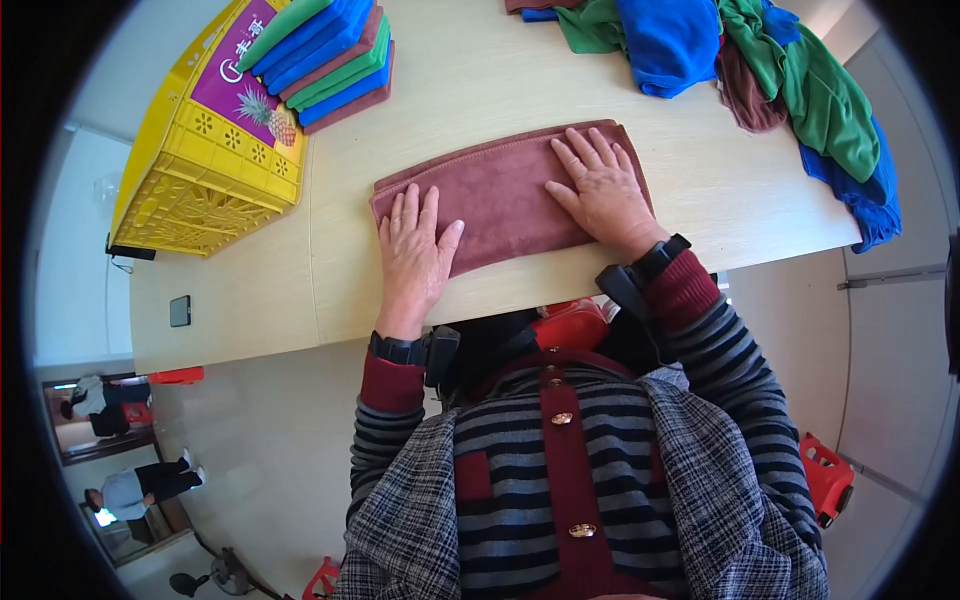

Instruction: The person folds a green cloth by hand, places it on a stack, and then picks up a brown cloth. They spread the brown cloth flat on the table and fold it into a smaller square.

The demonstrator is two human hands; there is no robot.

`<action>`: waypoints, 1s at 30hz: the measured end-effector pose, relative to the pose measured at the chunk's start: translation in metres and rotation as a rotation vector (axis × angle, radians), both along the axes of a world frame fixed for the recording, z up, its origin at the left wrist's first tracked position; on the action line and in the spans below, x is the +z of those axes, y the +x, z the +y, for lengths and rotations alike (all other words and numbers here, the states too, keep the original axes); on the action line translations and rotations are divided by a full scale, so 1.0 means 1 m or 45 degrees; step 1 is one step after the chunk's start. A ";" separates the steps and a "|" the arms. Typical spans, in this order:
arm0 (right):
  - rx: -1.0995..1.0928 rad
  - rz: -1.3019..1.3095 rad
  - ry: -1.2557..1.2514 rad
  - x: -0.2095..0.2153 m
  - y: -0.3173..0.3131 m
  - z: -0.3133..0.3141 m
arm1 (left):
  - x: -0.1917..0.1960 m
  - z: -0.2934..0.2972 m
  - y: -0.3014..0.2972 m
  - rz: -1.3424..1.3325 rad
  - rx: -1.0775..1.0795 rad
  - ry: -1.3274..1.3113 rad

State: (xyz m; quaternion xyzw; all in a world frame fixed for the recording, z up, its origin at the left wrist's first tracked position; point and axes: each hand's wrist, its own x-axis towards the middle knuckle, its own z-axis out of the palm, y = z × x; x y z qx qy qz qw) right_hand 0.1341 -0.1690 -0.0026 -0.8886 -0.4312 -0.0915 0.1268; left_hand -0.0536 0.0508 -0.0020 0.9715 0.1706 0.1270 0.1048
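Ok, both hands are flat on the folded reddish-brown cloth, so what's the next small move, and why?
Probably fold it once more, end over end. The left hand and right hand lie open on the folded reddish-brown cloth, which looks smoothed but is longer than the stacked folded cloths on the yellow plastic crate.

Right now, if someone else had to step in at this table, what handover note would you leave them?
Left hand: flat, palm down on the near left end of the maroon towel, gripping nothing.
Right hand: flat on the towel's right end, fingers spread.
The towel lies folded into a long strip near the front edge of the table.
Done: a stack of folded towels sits on the yellow crate at the far left.
Left: the loose pile of cloths, blue, green and brown, at the far right is unfolded; the maroon one is not on the stack yet.
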 end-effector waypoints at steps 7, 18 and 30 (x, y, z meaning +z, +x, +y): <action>-0.039 -0.023 -0.025 -0.002 0.005 0.000 | 0.002 0.002 -0.007 -0.076 0.002 0.035; -0.092 -0.055 -0.006 0.001 -0.017 -0.008 | 0.012 -0.043 -0.027 -0.373 -0.290 -0.113; -0.115 -0.043 0.017 0.004 -0.024 -0.008 | 0.010 -0.053 -0.039 -0.180 -0.340 0.078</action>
